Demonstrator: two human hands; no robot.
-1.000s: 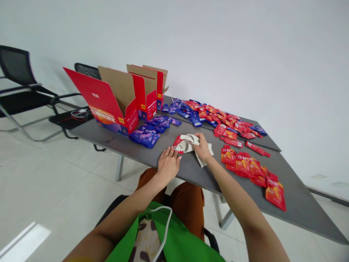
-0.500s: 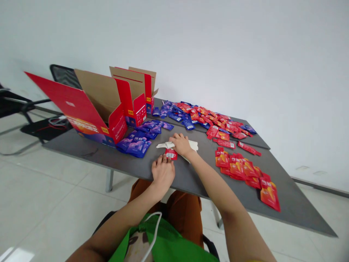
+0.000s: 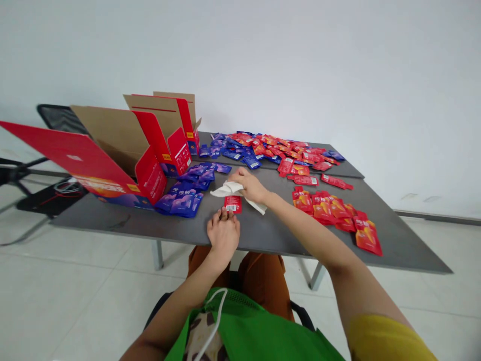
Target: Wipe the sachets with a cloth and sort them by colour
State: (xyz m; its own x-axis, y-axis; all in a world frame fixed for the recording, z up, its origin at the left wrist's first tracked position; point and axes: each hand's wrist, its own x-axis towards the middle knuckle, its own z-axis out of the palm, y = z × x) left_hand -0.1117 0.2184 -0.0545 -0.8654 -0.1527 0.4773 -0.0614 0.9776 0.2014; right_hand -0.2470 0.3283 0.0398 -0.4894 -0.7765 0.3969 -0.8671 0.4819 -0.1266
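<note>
A white cloth (image 3: 230, 188) is gripped in my right hand (image 3: 249, 184), bunched under the fingers and raised a little off the table. Below it a red pouch (image 3: 233, 202) lies flat, its barcode end toward me. My left hand (image 3: 224, 233) rests palm down at the table's near edge, fingers stretched out, with the fingertips at the pouch's near end. To the left lies a small stack of purple pouches (image 3: 182, 199). On the right, red pouches (image 3: 322, 206) overlap in a row.
Open red cartons (image 3: 152, 178) stand along the left side of the grey table (image 3: 263, 233), flaps up. A heap of mixed red and blue pouches (image 3: 263, 148) covers the back. A black chair (image 3: 56, 118) stands behind the cartons. A white wall (image 3: 300, 65) closes off the far side.
My right hand has lifted the cloth up and away from the red pouch, which now shows more. My left hand stays at the pouch's near end. The view has shifted somewhat.
</note>
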